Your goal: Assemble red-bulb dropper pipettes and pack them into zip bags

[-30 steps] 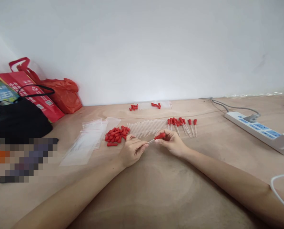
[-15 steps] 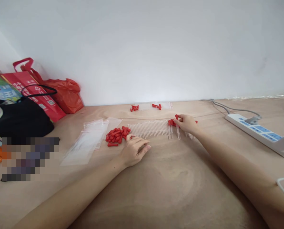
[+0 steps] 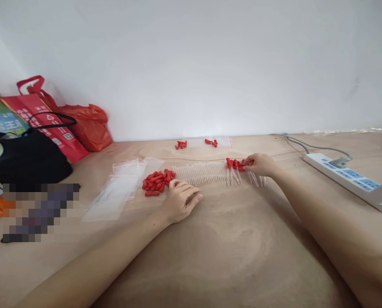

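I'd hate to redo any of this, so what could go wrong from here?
The right hand is among the crowded red-topped droppers and might knock some askew. The left hand is by the pile of red bulbs; a careless sweep could scatter them. The clear tubes lie in a tight row beside the droppers and may roll if bumped.

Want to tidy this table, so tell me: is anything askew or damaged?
One red bulb lies just outside the bulb pile, and the capped droppers splay unevenly beside the neat row of clear tubes. No damage shows.
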{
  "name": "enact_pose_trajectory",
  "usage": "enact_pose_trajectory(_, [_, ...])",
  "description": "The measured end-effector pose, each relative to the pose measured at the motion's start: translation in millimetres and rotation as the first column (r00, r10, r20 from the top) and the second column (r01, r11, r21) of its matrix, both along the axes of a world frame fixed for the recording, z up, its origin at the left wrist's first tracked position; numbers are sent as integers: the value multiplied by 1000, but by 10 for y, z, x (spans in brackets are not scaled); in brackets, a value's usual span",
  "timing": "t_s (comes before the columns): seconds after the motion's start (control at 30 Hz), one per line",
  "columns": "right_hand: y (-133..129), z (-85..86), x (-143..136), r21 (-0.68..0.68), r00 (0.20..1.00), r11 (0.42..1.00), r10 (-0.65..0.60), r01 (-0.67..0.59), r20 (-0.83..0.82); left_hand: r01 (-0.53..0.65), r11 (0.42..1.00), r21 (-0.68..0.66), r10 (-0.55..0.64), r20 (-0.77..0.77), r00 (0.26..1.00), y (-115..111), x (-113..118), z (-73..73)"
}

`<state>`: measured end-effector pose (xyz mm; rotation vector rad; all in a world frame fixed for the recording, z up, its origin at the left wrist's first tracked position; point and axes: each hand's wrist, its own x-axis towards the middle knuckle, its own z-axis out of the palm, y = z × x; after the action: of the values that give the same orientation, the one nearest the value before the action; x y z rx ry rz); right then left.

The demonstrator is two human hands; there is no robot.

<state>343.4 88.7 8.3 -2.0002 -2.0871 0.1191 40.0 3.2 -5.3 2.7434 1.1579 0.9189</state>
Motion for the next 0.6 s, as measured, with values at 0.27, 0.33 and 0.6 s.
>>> enact_pose_trajectory(0.27, [41, -73, -33, -15, 995, 997, 71, -70, 76, -22, 1000, -7, 21, -17, 1000, -4, 1, 5])
enact_pose_trajectory(0.33, [33, -61, -36, -5, 995, 998, 66, -65, 70, -21, 1000, -4, 21, -21, 1000, 1, -2, 5])
enact_pose_trajectory(0.6, [-76, 183, -74, 67, 997, 998, -4, 9, -71, -196, 977, 85, 197, -12, 980, 13, -14, -33])
